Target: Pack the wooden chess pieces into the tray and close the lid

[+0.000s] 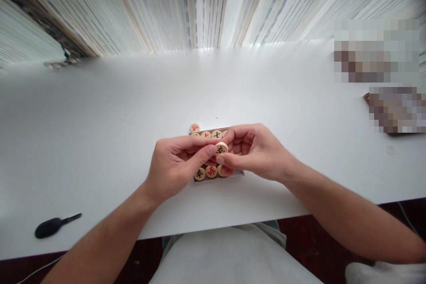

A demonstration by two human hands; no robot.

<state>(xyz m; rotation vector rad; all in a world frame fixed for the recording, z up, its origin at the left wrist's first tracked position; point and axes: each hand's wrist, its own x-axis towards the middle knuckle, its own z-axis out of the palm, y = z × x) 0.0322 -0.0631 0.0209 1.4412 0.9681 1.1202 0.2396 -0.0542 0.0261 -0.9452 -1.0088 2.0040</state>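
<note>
Between both hands, over a shallow box, is a round wooden Chinese chess piece (221, 148) with a black character on its face. My left hand (181, 159) pinches it from the left with thumb and fingers. From the other side, my right hand (254, 148) grips it with thumb and fingertips. Below lies the box (238, 173), holding rows of similar pieces, among them a red-marked piece (211, 171) and a black-marked piece (199, 174). My hands cover the box's middle. One red-marked piece (195, 128) sits outside, by the box's far left corner.
A black hairbrush-shaped object (53, 227) lies near the front left of the white table (100, 120). Two blurred-out items (399, 111) are at the right. A striped curtain (213, 4) hangs along the back edge, and a cable (43, 268) runs below the front left edge.
</note>
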